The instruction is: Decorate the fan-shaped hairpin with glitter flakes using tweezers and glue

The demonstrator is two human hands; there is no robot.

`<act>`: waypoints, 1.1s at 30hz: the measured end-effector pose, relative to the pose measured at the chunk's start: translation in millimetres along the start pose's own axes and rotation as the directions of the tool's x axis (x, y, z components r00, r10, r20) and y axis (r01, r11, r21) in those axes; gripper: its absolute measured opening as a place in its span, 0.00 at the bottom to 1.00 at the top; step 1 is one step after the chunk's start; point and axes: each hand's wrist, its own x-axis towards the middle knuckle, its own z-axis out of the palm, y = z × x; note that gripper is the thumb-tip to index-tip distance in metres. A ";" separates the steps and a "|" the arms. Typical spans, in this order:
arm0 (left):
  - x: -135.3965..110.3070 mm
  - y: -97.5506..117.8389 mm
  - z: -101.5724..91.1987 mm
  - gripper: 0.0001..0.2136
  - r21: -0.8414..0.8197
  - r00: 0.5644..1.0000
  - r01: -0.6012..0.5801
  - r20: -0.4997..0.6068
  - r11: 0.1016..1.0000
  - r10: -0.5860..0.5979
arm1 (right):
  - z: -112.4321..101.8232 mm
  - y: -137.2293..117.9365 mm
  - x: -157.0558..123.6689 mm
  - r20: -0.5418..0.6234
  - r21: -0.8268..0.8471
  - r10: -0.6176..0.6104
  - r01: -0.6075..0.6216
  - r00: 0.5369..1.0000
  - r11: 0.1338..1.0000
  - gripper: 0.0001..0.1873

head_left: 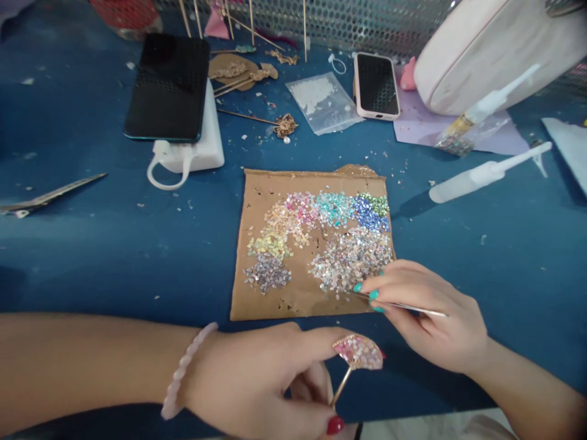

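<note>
My left hand [270,379], with a pale bead bracelet on the wrist, is closed round the thin gold stem of a fan-shaped hairpin [358,353] whose head is covered in pink and white chips. My right hand [426,315] pinches a slim metal tool [413,307], its tip at the lower right edge of a brown cardboard sheet [257,299]. On the sheet lie small heaps of coloured shell chips [321,238]: silver, yellow, pink, turquoise, blue, green and grey.
A blue tabletop [92,256] carries a black phone on a white power bank [174,91], a second phone [376,85], a clear bag of white bits [323,101], two glue applicators [486,174], gold sticks [250,116], a metal clip [50,195] and a pale round case [495,49].
</note>
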 end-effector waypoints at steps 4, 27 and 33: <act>-1.0 -1.7 0.9 0.18 -0.024 0.999 -0.005 0.036 1.000 0.005 | 0.0 0.2 -0.9 0.026 0.024 -0.020 0.020 0.999 1.000 0.09; 1.5 2.5 -1.9 0.19 0.029 1.000 0.001 0.002 1.000 -0.001 | 1.0 0.4 -1.1 -0.004 -0.004 -0.009 0.009 1.000 1.000 0.09; -0.4 3.1 0.5 0.18 0.056 1.000 0.025 -0.015 0.998 -0.024 | -0.1 0.5 -1.2 -0.009 -0.024 -0.012 0.012 1.000 1.000 0.10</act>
